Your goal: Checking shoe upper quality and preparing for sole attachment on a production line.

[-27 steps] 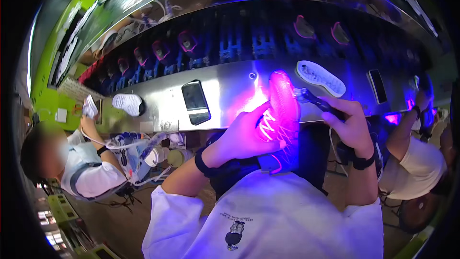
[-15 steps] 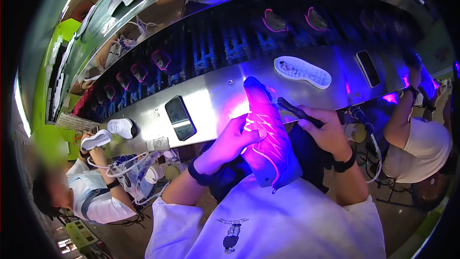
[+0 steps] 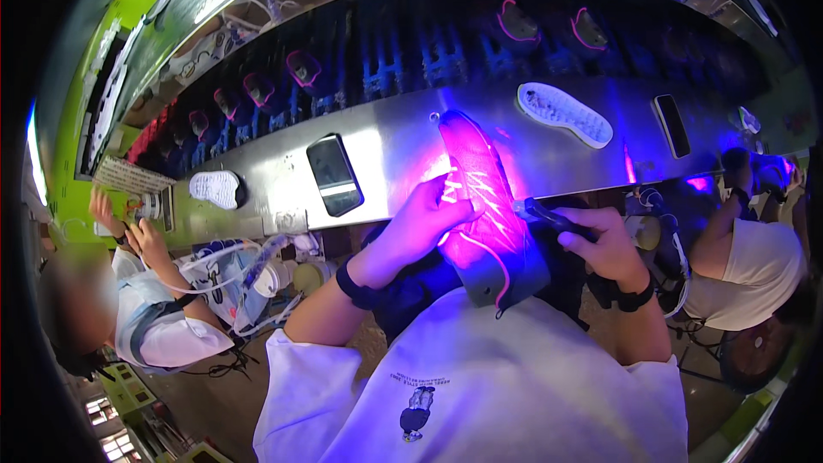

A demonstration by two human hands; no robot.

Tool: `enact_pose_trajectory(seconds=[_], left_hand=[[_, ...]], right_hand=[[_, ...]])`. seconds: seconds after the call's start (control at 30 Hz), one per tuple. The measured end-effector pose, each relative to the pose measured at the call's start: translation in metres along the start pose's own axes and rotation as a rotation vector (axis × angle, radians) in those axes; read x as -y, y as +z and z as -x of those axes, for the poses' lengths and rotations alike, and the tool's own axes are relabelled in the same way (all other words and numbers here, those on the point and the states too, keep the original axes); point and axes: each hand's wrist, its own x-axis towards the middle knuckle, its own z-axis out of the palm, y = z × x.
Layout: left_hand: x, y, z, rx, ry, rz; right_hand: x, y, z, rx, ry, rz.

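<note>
Shoe point(image 3: 482, 197) sits across the front edge of the bench point(image 3: 386, 133), toe over the metal, heel end towards my shirt point(image 3: 514, 377). My left hand point(image 3: 426, 221) is pinching it, thumb over the laces, fingers round its left side; probably gripped there to steady it and leave the right side exposed. My right hand point(image 3: 604, 249) is closed round the handle of a brush point(image 3: 557, 219), head at the shoe's right side; can't tell if bristles touch. Handle slants off to the right, likely so my knuckles stay away from the shoe. Pink-violet light on shoe and left hand.

Bench, left of shoe: phone point(image 3: 334, 173) by the front edge; white sole point(image 3: 214, 189) near the left end. Right of shoe: second sole point(image 3: 564, 114) by the back edge, hollow side up, second phone point(image 3: 671, 126) farther right. Both phones seem set aside, off the shoe's spot. Co-worker point(image 3: 167, 291) seated off the bench's left end.
</note>
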Motion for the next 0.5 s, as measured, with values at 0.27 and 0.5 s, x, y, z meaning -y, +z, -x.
enact_pose_trajectory(seconds=[0.27,0.5], left_hand=[[-0.011,-0.012,0.008,-0.008,0.015,0.127],[-0.010,0.001,-0.003,-0.125,0.002,0.124]], right_hand=[[0.008,-0.011,0.017,0.128,0.057,0.008],[-0.006,-0.017,0.034,0.025,0.139,0.017]])
